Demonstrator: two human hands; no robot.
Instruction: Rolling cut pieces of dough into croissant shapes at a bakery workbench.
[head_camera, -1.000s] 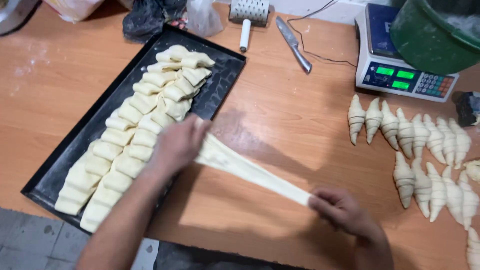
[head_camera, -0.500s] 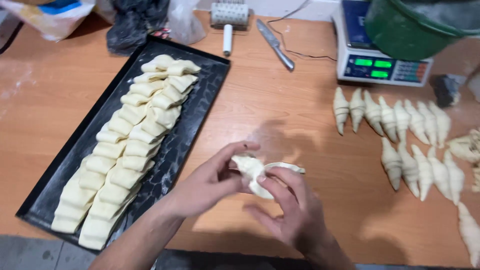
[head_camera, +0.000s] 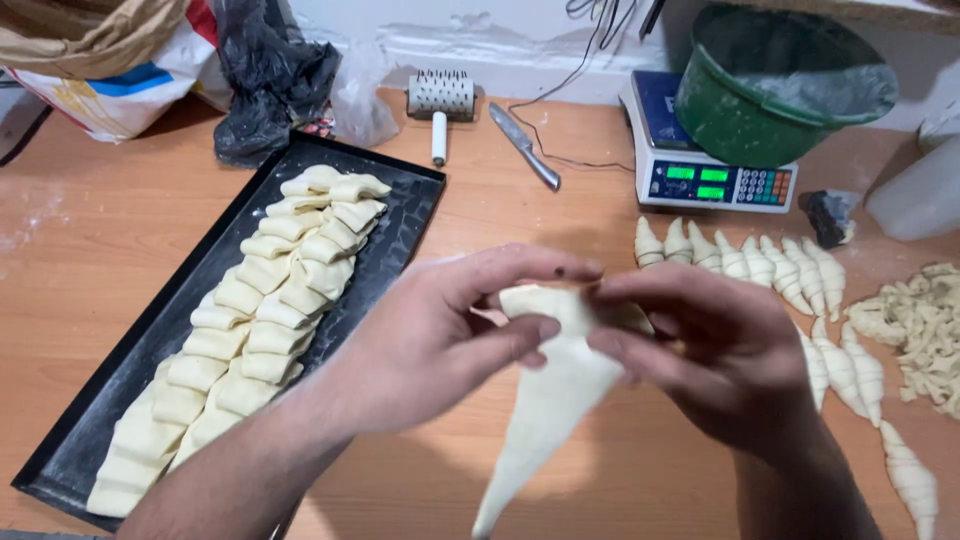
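Both my hands are raised above the wooden table (head_camera: 90, 260), pinching the wide top end of a long triangle of raw dough (head_camera: 550, 405). My left hand (head_camera: 440, 335) grips its left corner and my right hand (head_camera: 715, 350) grips its right corner. The dough's narrow tip hangs down toward the table's near edge. To the left lies a black baking tray (head_camera: 395, 235) with two rows of folded dough pieces (head_camera: 265, 310). To the right, shaped raw croissants (head_camera: 760, 262) lie in rows on the table.
At the back stand a digital scale (head_camera: 700, 175) with a green bucket (head_camera: 780, 85) on it, a knife (head_camera: 525, 145), a spiked dough roller (head_camera: 440, 100), a black plastic bag (head_camera: 270, 80) and a paper sack (head_camera: 110, 50). Dough scraps (head_camera: 925, 330) are heaped at the right edge.
A second ago the dough was stretched long between my hands. Then it was gathered near the table. Now both hands hold its wide end up and the tip hangs down.
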